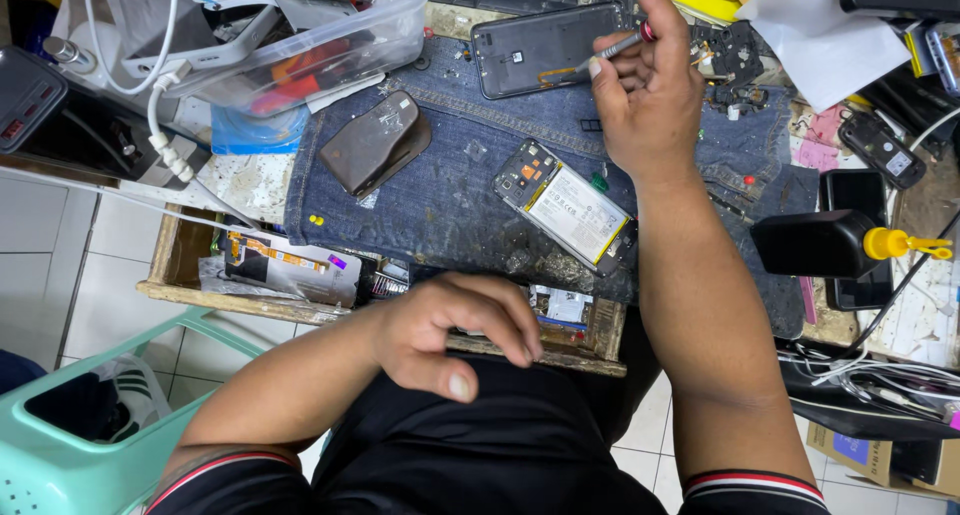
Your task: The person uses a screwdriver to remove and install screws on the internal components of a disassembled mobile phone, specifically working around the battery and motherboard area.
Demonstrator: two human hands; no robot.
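Observation:
My right hand [648,90] holds a small screwdriver [622,45] with a red cap, its tip over a dark phone back cover [535,47] at the far edge of a denim cloth [440,195]. An opened phone [566,206] with its white battery showing lies on the cloth just left of my right wrist. My left hand [455,330] rests loosely curled at the near edge of the bench, over an open wooden drawer [180,275]; whether it holds anything is hidden.
A dark pouch [375,142] lies on the cloth's left part. A clear plastic box [310,35] of tools, a white cable [160,115], a black bottle with yellow nozzle [830,245], spare phones [880,150] and a teal plastic stool [90,415] surround the bench.

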